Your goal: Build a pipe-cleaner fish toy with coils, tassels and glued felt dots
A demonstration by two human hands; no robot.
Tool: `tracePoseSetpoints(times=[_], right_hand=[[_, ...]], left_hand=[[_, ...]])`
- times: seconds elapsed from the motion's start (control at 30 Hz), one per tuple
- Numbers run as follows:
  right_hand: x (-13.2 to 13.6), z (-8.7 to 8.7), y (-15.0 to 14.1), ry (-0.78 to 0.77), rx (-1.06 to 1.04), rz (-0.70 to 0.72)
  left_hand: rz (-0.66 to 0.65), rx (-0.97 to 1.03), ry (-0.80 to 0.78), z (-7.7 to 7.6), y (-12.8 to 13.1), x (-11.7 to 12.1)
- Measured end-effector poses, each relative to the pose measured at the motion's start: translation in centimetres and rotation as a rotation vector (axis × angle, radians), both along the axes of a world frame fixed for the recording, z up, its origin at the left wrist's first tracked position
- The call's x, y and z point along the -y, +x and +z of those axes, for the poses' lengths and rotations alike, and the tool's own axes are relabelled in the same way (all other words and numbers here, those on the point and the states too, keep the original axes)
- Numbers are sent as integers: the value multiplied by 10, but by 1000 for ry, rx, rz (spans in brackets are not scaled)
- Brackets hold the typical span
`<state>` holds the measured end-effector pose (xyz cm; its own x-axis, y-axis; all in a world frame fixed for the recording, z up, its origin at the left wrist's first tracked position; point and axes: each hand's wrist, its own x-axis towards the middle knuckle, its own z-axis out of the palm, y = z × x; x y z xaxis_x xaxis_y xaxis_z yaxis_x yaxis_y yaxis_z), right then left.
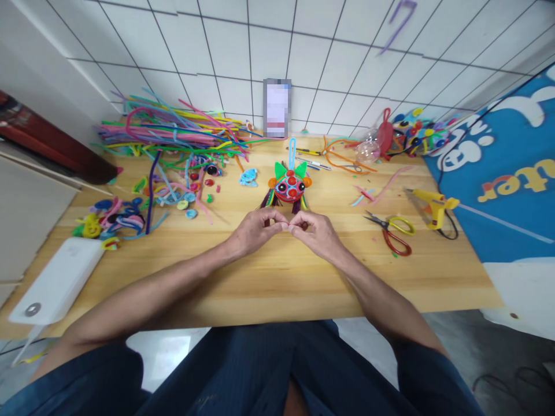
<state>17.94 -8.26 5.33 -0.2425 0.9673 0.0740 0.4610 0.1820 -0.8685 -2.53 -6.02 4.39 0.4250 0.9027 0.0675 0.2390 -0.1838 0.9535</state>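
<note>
My left hand (259, 230) and my right hand (315, 232) meet fingertip to fingertip over the middle of the wooden table. Both are closed in a pinch on a small red piece (288, 224), mostly hidden by the fingers; its kind is unclear. Just beyond them lies a colourful pipe-cleaner animal head (291, 186) with green ears, round black eyes, red dots, orange side balls and dark tassels. A light blue loop (292, 153) sticks out from its top. Scissors (390, 230) with one yellow and one red handle lie open to the right of my right hand.
A pile of pipe cleaners (173, 132) fills the back left, with loose twisted pieces (125, 216) before it. A phone (277, 108) leans on the tiled wall. A yellow glue gun (433, 207) lies right, a white power bank (60, 281) left. Orange pipe cleaners (342, 159) lie at the back.
</note>
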Motion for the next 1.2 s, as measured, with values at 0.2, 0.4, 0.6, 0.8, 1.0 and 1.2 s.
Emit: tracePoseSetpoints(times=[0.2,0.4,0.6,0.8,1.0,1.2], right_hand=[[0,3,1,-13,22,4],[2,-4,-4,0,-65,-54],[5,-5,-11,18,-147,-120],[2,-4,-9,-71,-177,-135],[1,-6,-6,31,-28,-90],[5,-4,-9,-31,-73,-92]], left_hand=[[-52,-43,17,1,1,1],[1,127,-148,-2,4,9],[110,353,-298,-14,16,13],[40,306,-276,-14,14,11],[-87,50,-14,-2,0,1],[29,203,-130,-8,6,5]])
